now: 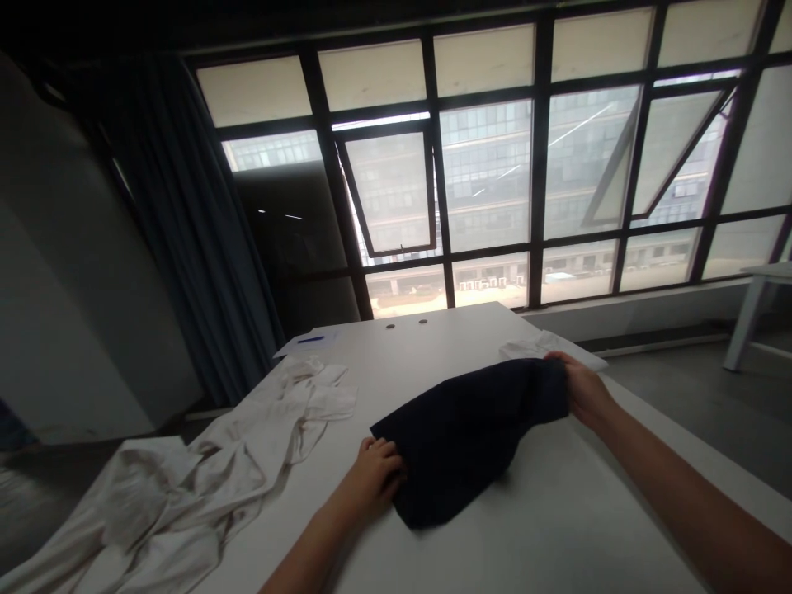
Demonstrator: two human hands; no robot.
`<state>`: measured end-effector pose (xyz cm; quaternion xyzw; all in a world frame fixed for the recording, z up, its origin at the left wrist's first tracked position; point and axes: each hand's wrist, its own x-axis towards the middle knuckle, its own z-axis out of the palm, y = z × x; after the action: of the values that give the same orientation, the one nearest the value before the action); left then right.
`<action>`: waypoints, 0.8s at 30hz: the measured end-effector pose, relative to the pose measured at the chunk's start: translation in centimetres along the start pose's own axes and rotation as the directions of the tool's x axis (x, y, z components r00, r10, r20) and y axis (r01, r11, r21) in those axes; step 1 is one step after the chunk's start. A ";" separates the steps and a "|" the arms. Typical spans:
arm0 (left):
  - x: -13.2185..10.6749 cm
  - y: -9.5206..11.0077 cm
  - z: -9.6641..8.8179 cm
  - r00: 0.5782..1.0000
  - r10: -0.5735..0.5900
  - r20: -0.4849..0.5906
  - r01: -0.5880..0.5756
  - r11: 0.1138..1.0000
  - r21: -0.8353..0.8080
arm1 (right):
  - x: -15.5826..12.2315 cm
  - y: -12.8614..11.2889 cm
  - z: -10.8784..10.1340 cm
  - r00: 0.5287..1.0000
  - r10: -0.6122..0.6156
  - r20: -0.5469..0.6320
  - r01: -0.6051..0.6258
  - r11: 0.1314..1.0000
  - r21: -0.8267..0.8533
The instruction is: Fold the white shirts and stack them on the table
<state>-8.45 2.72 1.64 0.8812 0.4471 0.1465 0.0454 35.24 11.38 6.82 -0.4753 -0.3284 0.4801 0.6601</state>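
Before tall dark-framed windows [486, 173] and a blue-grey curtain [198, 214], on a white table [433, 351], a person's outstretched right hand [578, 388] grips the far end of a navy cloth [470, 441]. The left hand [371, 478] clasps its near edge, beside a crumpled white cloth [186, 487].
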 end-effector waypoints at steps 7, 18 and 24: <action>-0.7 -4.4 1.1 0.930 -0.199 -0.310 0.163 0.977 -0.141 | 2.3 -0.5 -2.9 0.955 -0.020 -0.298 0.020 1.000 -0.003; -1.3 -1.1 0.2 0.950 0.049 -0.307 -0.041 0.999 0.033 | -9.4 9.2 5.8 0.700 -0.147 0.699 0.693 0.377 -0.615; 0.6 2.0 1.9 0.996 0.056 -0.062 -0.052 0.996 0.069 | -9.9 12.7 6.1 0.624 -0.177 0.761 0.781 0.105 -0.615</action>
<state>-6.01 2.06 0.36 0.8889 0.4290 0.1608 -0.0027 22.51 5.06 -2.86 -0.4691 -0.8412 0.0432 0.2655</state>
